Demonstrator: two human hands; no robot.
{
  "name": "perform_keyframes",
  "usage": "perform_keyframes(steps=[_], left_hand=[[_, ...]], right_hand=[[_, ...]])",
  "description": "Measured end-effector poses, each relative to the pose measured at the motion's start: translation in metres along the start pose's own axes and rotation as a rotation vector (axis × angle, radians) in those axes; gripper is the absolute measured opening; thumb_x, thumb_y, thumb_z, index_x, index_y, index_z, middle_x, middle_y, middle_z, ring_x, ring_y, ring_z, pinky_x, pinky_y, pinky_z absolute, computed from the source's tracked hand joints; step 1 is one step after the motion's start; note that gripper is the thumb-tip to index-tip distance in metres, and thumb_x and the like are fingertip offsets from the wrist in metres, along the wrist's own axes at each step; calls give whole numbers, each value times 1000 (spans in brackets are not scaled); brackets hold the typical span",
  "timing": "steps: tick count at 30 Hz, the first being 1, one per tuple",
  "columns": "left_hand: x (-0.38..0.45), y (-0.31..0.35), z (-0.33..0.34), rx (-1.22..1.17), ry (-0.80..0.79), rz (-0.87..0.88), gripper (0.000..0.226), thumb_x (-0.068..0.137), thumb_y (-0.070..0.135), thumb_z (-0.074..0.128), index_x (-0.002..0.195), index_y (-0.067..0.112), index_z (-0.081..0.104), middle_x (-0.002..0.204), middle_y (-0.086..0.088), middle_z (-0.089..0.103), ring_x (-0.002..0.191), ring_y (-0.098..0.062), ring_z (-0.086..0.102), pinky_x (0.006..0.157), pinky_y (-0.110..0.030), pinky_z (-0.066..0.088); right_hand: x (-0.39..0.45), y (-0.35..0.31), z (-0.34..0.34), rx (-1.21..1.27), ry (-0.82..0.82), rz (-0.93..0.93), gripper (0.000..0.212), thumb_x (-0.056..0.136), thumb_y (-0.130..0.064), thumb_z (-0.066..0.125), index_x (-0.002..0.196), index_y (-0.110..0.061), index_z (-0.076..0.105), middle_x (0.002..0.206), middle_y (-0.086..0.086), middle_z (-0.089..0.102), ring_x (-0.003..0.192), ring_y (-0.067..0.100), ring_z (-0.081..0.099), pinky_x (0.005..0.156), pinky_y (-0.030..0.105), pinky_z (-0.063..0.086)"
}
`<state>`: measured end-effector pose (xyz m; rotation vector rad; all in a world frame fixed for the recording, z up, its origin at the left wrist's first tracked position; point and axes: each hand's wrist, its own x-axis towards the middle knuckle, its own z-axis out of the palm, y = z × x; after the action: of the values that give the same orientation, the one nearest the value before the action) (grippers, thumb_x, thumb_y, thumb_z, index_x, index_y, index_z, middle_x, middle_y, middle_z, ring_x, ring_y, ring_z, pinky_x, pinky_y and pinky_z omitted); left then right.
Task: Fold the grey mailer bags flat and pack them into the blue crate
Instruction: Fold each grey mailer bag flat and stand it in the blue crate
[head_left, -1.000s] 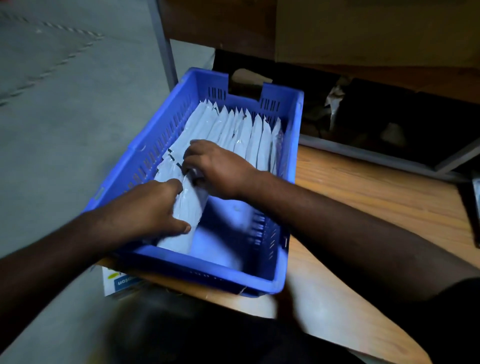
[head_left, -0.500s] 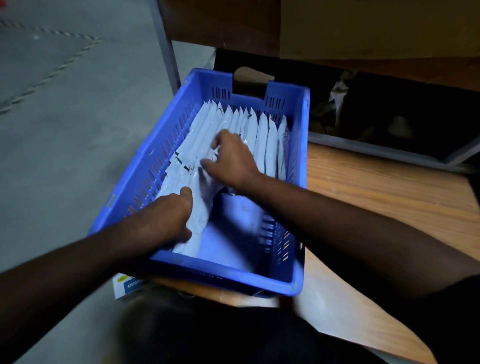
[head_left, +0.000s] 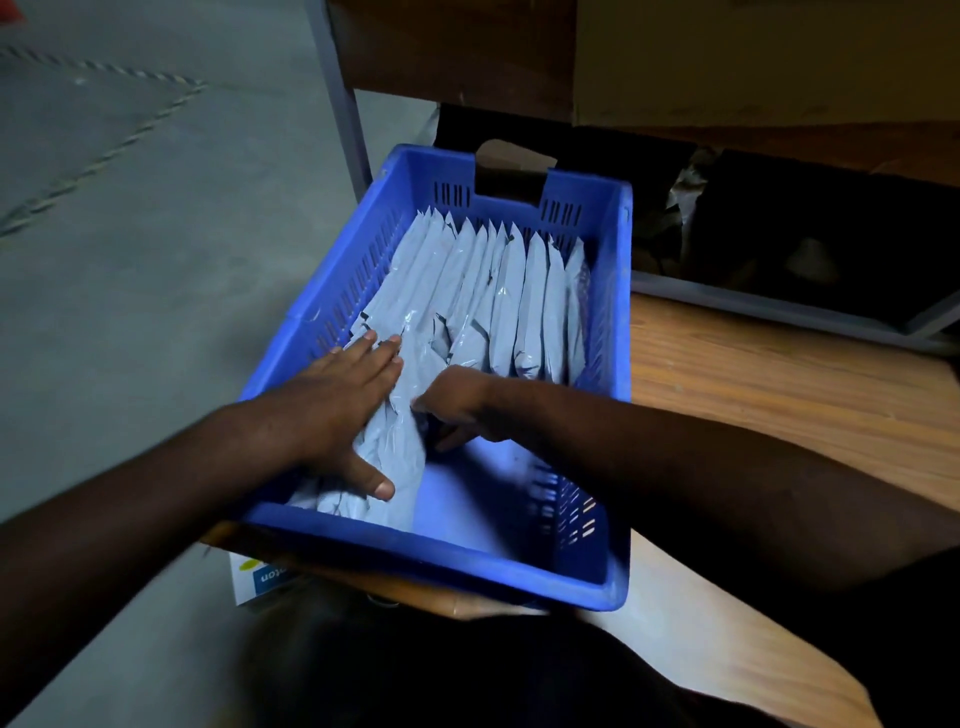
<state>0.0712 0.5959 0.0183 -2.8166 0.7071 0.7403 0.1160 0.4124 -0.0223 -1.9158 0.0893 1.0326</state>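
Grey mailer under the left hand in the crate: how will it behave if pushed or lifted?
Probably floppy: the grey plastic mailer bag creases and bulges beneath the flat left hand. Likely slippery, given its glossy sheen. Probably light; its neighbours stand on edge in the blue plastic crate, leaning on one another, so it may slump unsupported.

The blue crate (head_left: 618, 291) sat on the wooden surface (head_left: 779, 395), holding a row of grey mailer bags (head_left: 519, 291). The left hand (head_left: 337, 405) pressed flat on the nearest bags; the right hand (head_left: 457, 405) curled beside them, fingers pointing down.
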Motion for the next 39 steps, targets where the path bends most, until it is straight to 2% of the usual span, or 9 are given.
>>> perform_keyframes(steps=[3, 7, 11, 15, 22, 26, 31, 34, 39], left_hand=[[8, 0, 0, 29, -53, 3, 152, 58, 93, 65, 162, 16, -15, 168, -3, -27, 153, -21, -27, 126, -42, -10], [9, 0, 0, 70, -61, 1, 160, 50, 97, 64, 161, 14, -17, 167, -3, -28, 153, -20, -28, 126, -46, -12], [14, 0, 11, 108, -55, -12, 163, 49, 96, 67, 160, 12, -19, 167, -5, -29, 152, -22, -29, 126, -47, -11], [17, 2, 8, 126, -73, -22, 164, 49, 95, 68, 160, 11, -18, 167, -7, -28, 153, -26, -28, 126, -46, -10], [7, 3, 0, -131, -85, -6, 158, 57, 84, 76, 159, 14, -22, 166, -3, -31, 151, -19, -30, 125, -38, -11], [-9, 16, -16, -379, 226, 50, 144, 57, 104, 43, 163, 13, 7, 172, -3, 3, 154, -9, -7, 125, -24, 0], [-4, 75, -54, -516, 752, 90, 62, 91, 58, 59, 145, 29, 54, 148, 10, 55, 143, -2, 41, 116, -32, 38], [19, 126, -82, -539, 811, 192, 46, 95, 47, 61, 138, 29, 61, 140, 12, 60, 133, -4, 51, 108, -28, 44], [79, 232, -125, -493, 761, 423, 38, 96, 37, 63, 130, 21, 65, 128, 8, 66, 118, -12, 62, 98, -34, 50]], right_hand=[[-4, 1, 0, -76, -109, 56, 23, 92, -2, 69, 115, -1, 69, 115, 13, 71, 105, 28, 66, 93, 23, 45], [-4, -2, 5, 113, -159, 86, 3, 96, -6, 58, 95, -5, 61, 99, 15, 58, 87, 27, 62, 91, 40, 56], [2, -2, 11, 132, -163, 48, 13, 103, -15, 62, 112, -7, 60, 106, 14, 58, 95, 23, 60, 99, 44, 55], [13, -1, 15, 113, -72, 32, 21, 98, -13, 70, 110, 1, 60, 92, 15, 56, 83, 25, 59, 92, 46, 60], [-28, -13, 9, -164, -79, 47, 54, 100, -39, 63, 137, -1, 51, 124, 17, 54, 109, 43, 63, 82, 53, 62], [-79, -19, -28, -568, 171, -295, 59, 98, -51, 61, 141, -12, 54, 120, 7, 69, 103, 27, 69, 87, 41, 60], [-155, 23, -83, -62, 405, -823, 15, 99, -32, 67, 111, -25, 72, 86, -3, 73, 79, 11, 71, 78, 40, 58], [-187, 59, -109, 154, 522, -898, 16, 95, -34, 65, 107, -28, 73, 92, 2, 75, 85, 24, 71, 80, 54, 58], [-234, 149, -164, 293, 722, -814, 17, 94, -30, 64, 108, -26, 72, 96, 7, 76, 88, 26, 71, 79, 54, 55]])
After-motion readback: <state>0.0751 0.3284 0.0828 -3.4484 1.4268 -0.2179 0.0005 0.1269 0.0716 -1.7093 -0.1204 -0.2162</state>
